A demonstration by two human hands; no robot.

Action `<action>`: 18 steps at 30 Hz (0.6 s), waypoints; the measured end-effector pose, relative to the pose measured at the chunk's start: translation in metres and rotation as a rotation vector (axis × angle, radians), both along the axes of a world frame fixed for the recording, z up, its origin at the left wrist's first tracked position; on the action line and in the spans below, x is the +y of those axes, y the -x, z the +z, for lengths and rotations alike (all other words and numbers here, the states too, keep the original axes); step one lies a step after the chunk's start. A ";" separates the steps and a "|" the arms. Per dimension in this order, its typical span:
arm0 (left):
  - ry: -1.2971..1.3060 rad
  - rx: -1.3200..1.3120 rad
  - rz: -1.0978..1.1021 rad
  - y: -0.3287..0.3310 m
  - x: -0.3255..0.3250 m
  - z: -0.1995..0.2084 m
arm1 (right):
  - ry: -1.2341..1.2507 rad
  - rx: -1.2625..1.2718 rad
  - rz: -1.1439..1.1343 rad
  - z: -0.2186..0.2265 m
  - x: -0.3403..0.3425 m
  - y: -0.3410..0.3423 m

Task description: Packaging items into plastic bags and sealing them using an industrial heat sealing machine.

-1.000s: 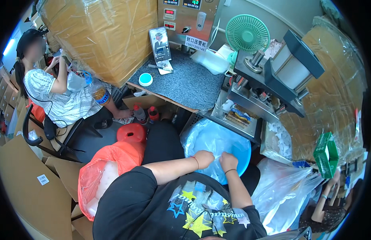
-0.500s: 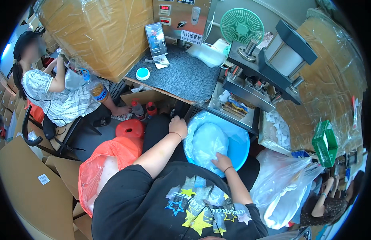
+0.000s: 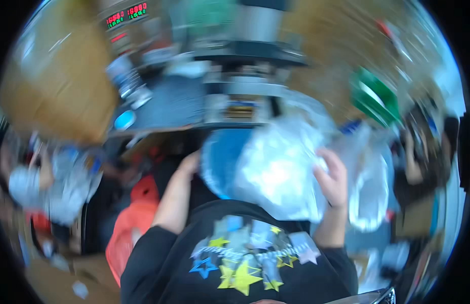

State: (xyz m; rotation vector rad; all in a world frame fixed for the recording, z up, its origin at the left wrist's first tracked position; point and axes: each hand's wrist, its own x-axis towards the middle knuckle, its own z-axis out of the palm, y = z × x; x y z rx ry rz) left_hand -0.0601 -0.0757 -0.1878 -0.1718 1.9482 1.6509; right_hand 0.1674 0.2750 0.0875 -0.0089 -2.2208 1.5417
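A bulging clear plastic bag (image 3: 280, 169) covers the right part of a blue tub (image 3: 222, 157) in front of my body. My right hand (image 3: 332, 178) is at the bag's right side, thumb and fingers around its edge. At the tub's left rim is my left hand (image 3: 191, 163); motion smears its fingers, so their grip cannot be made out. The bag's contents do not show clearly. Behind the tub stands a metal press machine (image 3: 240, 86) with a blue-grey worktop (image 3: 176, 101) to its left.
A red plastic bag (image 3: 126, 233) and a red stool (image 3: 145, 190) are at my left. Large cardboard boxes (image 3: 57, 76) rise behind the worktop. On the right are a green box (image 3: 374, 96) and another clear bag (image 3: 367, 197). One person (image 3: 55, 182) sits left, another (image 3: 422, 147) right.
My head has turned right, blurring the view. The clear bag has come up and to the right out of the tub with my right hand. My left hand stays by the tub's left side.
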 end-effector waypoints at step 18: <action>-0.477 -0.501 0.039 0.078 -0.073 -0.042 | -0.566 0.494 -1.222 0.125 0.053 -0.331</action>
